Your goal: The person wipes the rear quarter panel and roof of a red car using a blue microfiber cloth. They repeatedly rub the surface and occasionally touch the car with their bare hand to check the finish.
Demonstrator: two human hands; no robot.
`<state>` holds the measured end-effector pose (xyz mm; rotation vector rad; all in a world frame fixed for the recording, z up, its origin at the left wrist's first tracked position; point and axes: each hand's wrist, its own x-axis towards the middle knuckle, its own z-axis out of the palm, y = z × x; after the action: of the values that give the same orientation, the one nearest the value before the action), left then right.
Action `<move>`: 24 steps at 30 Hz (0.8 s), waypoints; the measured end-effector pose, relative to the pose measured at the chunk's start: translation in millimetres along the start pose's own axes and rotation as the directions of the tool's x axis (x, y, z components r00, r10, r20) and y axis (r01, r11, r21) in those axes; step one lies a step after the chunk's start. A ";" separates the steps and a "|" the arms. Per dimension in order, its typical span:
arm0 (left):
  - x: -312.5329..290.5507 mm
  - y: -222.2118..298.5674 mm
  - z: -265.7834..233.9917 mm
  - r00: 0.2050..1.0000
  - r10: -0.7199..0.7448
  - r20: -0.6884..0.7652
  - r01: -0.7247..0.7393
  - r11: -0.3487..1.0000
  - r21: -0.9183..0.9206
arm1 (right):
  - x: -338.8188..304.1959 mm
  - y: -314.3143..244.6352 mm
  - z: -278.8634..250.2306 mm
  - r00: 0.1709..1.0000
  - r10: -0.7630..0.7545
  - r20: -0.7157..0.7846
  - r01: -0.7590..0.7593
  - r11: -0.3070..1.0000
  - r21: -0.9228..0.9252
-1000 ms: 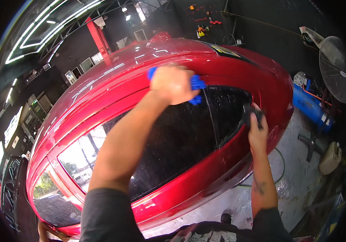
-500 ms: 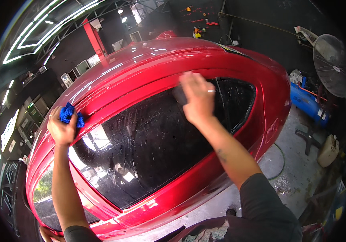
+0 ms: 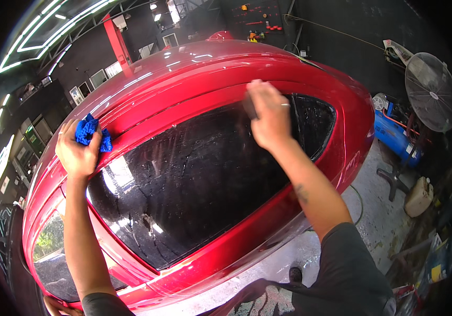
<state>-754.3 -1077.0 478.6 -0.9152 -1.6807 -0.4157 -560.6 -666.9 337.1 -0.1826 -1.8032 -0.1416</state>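
A blue microfibre cloth (image 3: 93, 134) is bunched in my left hand (image 3: 77, 152), which rests on the red car (image 3: 199, 289) at the roof edge, above the near window corner. My right hand (image 3: 272, 118), somewhat blurred, is at the upper edge of the dark side window (image 3: 199, 174). Its fingers close round a dark pad (image 3: 249, 107), mostly hidden by the hand, so its exact kind is unclear. Wet streaks and drops cover the glass around both hands.
At the right stand a grey fan (image 3: 434, 95), a blue air compressor (image 3: 394, 137) and a pale jerrycan (image 3: 419, 197). A green hose (image 3: 361, 205) lies on the floor. Part of another person's hand (image 3: 60, 307) shows at the lower left. A red pillar (image 3: 117, 45) rises behind the car.
My right hand has shifted slightly up and right with the dark pad, along the window top. My left hand still grips the cloth at the roof edge. The whole view has tilted a little.
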 end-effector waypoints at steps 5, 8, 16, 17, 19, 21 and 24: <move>-1.3 -8.7 -7.2 1.000 0.012 0.008 -0.012 1.000 0.009 | -8.8 28.7 -19.8 0.973 0.031 0.230 -0.018 0.998 -0.060; 0.6 2.2 0.2 0.999 -0.011 -0.042 0.012 0.999 0.035 | -21.7 112.0 -22.9 0.955 0.283 0.091 -0.270 0.954 -0.126; 5.3 8.1 -9.1 1.000 -0.020 -0.006 0.020 0.999 0.024 | 21.3 -173.5 18.7 0.999 -0.025 0.032 0.020 0.989 0.149; 6.4 11.4 -5.1 1.000 -0.016 -0.001 0.016 1.000 -0.006 | 21.2 -189.8 20.8 0.997 -0.066 0.048 0.056 0.982 0.182; 4.2 12.2 -3.2 1.000 -0.019 0.010 0.019 0.999 -0.047 | 15.5 -202.7 16.6 0.984 -0.143 0.104 0.115 0.965 0.235; -3.8 0.6 -8.7 1.000 -0.017 0.013 0.017 1.000 0.017 | 19.1 -179.9 0.4 0.961 -0.240 0.137 0.216 0.961 0.170; -1.8 1.7 -11.2 0.999 -0.040 0.005 0.040 0.998 0.040 | 15.8 -77.9 -0.3 0.995 -0.010 0.100 0.009 1.000 0.011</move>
<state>-745.5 -1084.3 480.2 -0.8556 -1.7090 -0.4048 -579.6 -742.5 352.6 -0.1757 -1.9047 -0.1315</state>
